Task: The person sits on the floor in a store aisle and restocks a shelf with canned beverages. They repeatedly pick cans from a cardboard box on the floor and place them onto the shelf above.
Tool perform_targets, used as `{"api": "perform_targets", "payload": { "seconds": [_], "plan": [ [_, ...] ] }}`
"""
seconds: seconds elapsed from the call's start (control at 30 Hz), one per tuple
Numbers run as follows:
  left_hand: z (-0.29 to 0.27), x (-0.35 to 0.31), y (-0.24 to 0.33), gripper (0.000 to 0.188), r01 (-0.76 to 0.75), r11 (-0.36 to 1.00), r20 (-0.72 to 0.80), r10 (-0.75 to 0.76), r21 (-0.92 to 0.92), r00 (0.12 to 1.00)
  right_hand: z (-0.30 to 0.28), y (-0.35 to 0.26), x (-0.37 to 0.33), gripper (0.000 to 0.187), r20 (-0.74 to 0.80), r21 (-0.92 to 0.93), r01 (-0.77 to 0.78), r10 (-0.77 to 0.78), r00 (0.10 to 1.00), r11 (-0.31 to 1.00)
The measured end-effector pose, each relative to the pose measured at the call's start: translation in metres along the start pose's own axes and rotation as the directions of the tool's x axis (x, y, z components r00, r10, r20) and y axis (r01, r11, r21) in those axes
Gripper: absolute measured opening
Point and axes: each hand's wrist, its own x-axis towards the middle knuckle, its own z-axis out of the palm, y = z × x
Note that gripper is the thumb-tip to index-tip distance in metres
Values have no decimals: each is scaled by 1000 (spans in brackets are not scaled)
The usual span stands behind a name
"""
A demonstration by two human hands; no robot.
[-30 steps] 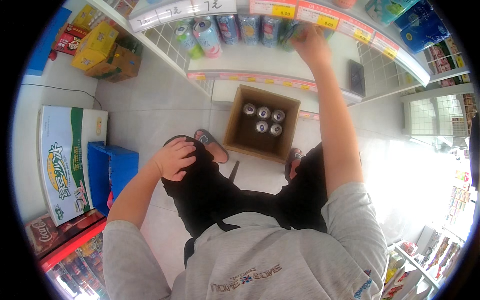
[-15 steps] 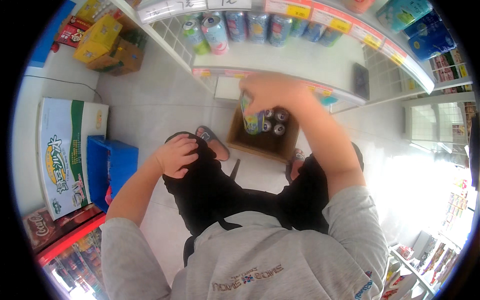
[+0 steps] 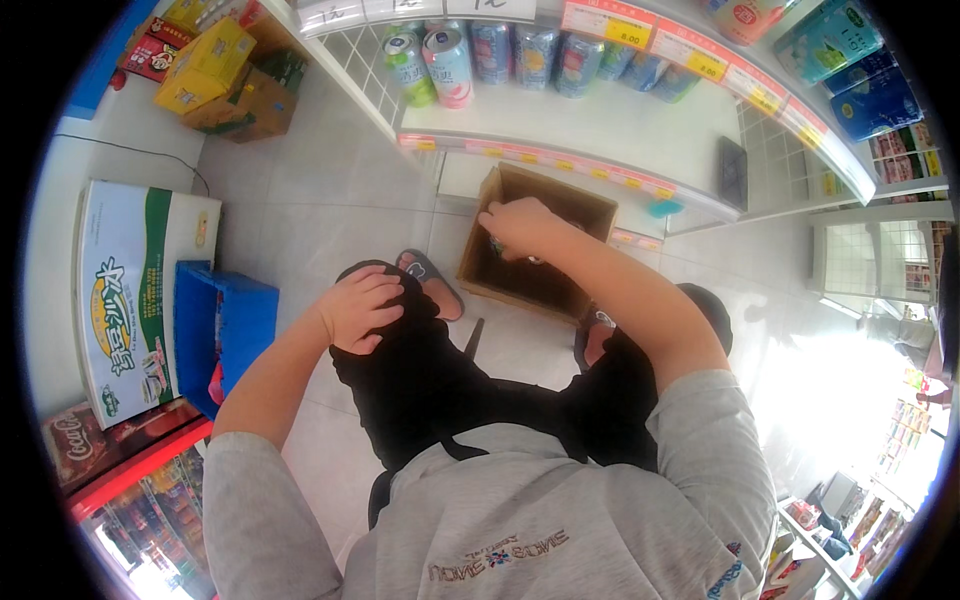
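Note:
My right hand [image 3: 524,228] reaches down into an open cardboard box [image 3: 541,290] on the floor between my feet. Its fingers are curled round a drink can [image 3: 497,246], of which only a small part shows beneath them. My hand and forearm cover the other cans in the box. On my left knee lies my left hand [image 3: 362,309], fingers spread, holding nothing. Just beyond the box, a white shelf [image 3: 560,128] carries a row of upright cans [image 3: 535,57], with a green one [image 3: 409,70] and a pink-and-white one [image 3: 447,68] at its left end.
A dark phone-like slab [image 3: 732,174] lies at the shelf's right end. To my left stand a blue bin [image 3: 247,335] and a large white-and-green carton [image 3: 125,300]. Yellow boxes [image 3: 205,68] are stacked at the far left. Packs of blue cans [image 3: 877,103] sit upper right.
My right hand has gone down into the box with the can, which was in plain sight above it before. My left hand stays on the knee. The view has shifted slightly.

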Motion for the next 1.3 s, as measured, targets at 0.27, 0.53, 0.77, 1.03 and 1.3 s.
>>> {"api": "perform_targets", "payload": {
  "seconds": [0.27,0.53,0.77,1.03,1.3],
  "plan": [
    [1,3,-2,51,-12,1000,2,12,7,1000,42,25,5,54,-12,-32,-49,49,999,998],
    [1,-3,-1,52,1,1000,26,-1,3,1000,79,11,15,29,-87,-34,-92,89,992,995],
    [0,2,-3,51,-8,1000,29,8,0,1000,130,25,34,31,-60,-65,-94,90,994,993],
    [-8,11,-4,56,-16,1000,56,16,-4,998,189,41,54,30,-138,-44,-138,131,982,989],
    [-8,6,-2,56,-3,1000,70,4,-9,998,172,30,48,33,-74,-127,-89,80,994,988]
  ]
}}
